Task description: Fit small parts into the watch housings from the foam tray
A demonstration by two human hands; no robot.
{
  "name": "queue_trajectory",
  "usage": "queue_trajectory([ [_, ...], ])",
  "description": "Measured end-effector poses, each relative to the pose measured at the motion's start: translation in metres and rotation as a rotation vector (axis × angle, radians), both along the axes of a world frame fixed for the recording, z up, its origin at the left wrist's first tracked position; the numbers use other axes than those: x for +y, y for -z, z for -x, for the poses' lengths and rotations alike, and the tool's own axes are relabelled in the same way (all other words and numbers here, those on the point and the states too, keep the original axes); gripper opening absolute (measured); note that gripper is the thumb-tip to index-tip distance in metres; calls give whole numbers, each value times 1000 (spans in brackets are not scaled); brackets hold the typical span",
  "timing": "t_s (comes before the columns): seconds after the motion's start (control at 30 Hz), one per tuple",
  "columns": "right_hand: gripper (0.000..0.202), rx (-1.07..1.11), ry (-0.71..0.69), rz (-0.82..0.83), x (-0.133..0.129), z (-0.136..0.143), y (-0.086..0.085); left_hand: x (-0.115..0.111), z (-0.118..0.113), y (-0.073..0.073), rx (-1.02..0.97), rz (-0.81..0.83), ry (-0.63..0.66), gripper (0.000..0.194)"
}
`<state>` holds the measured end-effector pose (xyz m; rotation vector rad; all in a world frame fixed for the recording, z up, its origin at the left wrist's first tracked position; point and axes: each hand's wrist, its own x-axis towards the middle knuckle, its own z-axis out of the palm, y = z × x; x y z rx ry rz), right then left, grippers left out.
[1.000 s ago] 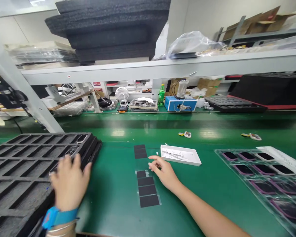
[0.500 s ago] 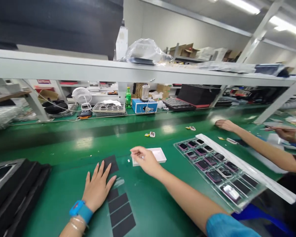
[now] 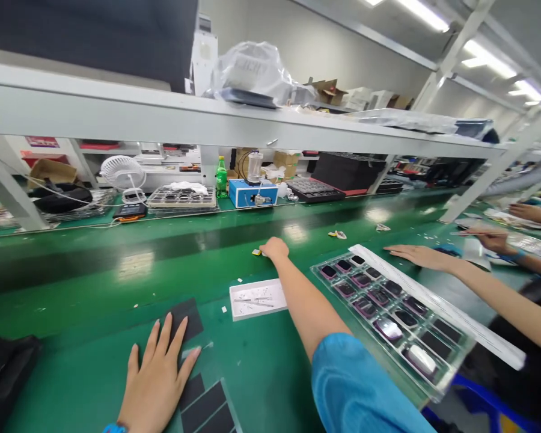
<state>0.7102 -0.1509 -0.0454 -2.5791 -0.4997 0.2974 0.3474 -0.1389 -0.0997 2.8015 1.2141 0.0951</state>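
Right hand [image 3: 274, 248] is curled over a small yellow-tabbed part [image 3: 256, 252]; whether it is gripped cannot be told. Left hand [image 3: 155, 376] is held flat and empty on the black pad strip [image 3: 207, 403]. Risk: the white tweezer tray [image 3: 256, 298] under the stretched forearm could be knocked, or the strip smeared.

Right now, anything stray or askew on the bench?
Small white scraps lie scattered on the green mat around the white tray. A few loose parts sit apart on the belt, outside the clear tray.

We count two hands of our own: the left hand [image 3: 155, 376] and the right hand [image 3: 274, 248]. Three co-workers' hands [image 3: 412, 254] show at right. One white tray [image 3: 256, 298], one clear tray [image 3: 451, 355], one fan [image 3: 122, 173], one green bottle [image 3: 220, 177], one blue box [image 3: 252, 194].
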Motion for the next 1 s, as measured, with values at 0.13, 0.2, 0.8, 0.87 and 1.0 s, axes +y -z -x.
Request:
queue_trajectory([
  [0.13,26,-2,-48,-119,3,8,-4,4,4,9,-39,-30,22,62],
  [0.2,28,-14,-93,-233,-3,15,-8,7,4,13,-75,-30,32,62],
  [0.8,30,409,-723,-802,-115,220,-8,-42,0,-46,-997,1312,29,53],
  [0.87,21,450,-720,-874,-115,220,-4,-39,2,-48,-1051,1442,-32,52],
  [1.0,4,227,-853,-945,-114,219,-2,-32,5,-51,-1155,1579,-106,51],
])
